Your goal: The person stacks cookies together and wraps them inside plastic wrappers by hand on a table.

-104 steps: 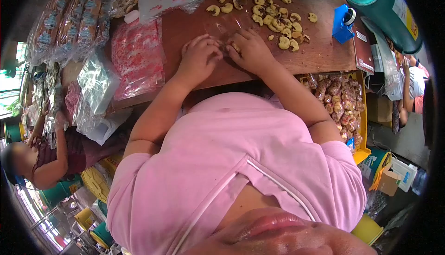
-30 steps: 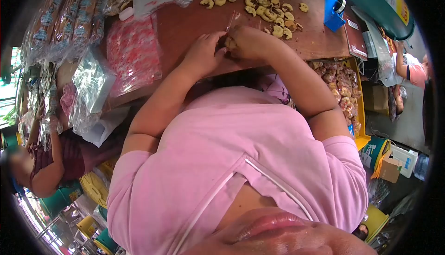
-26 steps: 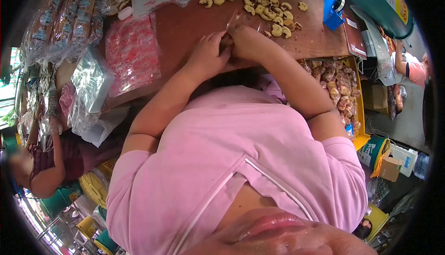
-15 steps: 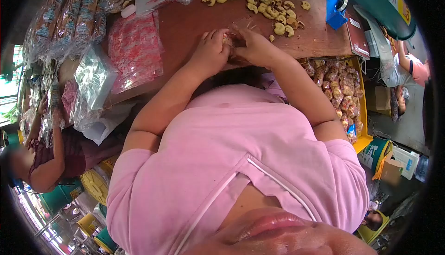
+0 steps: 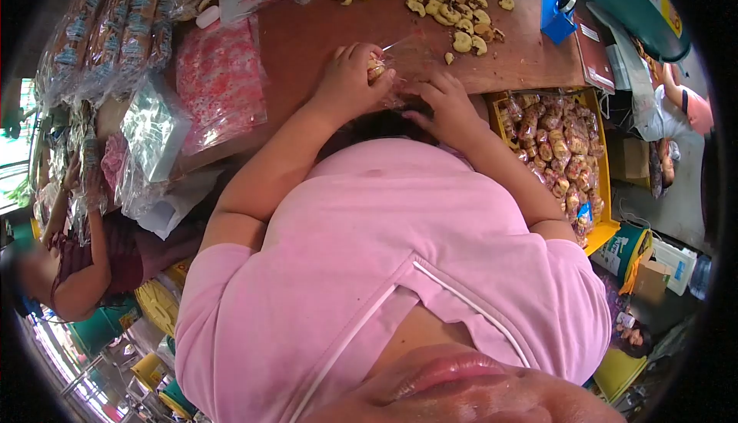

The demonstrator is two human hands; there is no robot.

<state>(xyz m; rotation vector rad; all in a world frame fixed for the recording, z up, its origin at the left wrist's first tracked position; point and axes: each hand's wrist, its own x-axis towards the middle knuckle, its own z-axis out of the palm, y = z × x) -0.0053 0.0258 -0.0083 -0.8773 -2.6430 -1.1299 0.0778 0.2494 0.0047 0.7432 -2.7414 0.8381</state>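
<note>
My left hand (image 5: 355, 77) is closed around a small pastry (image 5: 375, 68) in clear plastic film (image 5: 400, 69), above the front of the brown table. Part of the pastry shows between the fingers and thumb; the film stretches out to the right. My right hand (image 5: 450, 108) is apart from it at the table's front edge, thumb and fingers spread, with nothing visible in it. Beyond my hands lies a loose pile of curved cream-and-brown pastries (image 5: 442, 8).
Red-patterned plastic sheets (image 5: 221, 81), clear bags (image 5: 154, 127) and packed long loaves (image 5: 81, 31) lie left. A blue tape dispenser (image 5: 556, 14) stands at right. A yellow crate (image 5: 603, 169) below holds wrapped pastries (image 5: 560, 142). Another person (image 5: 81, 269) works at far left.
My right hand has come away from my left, moving right and toward my body, and its fingers have spread. My left hand still grips the pastry, now more visible.
</note>
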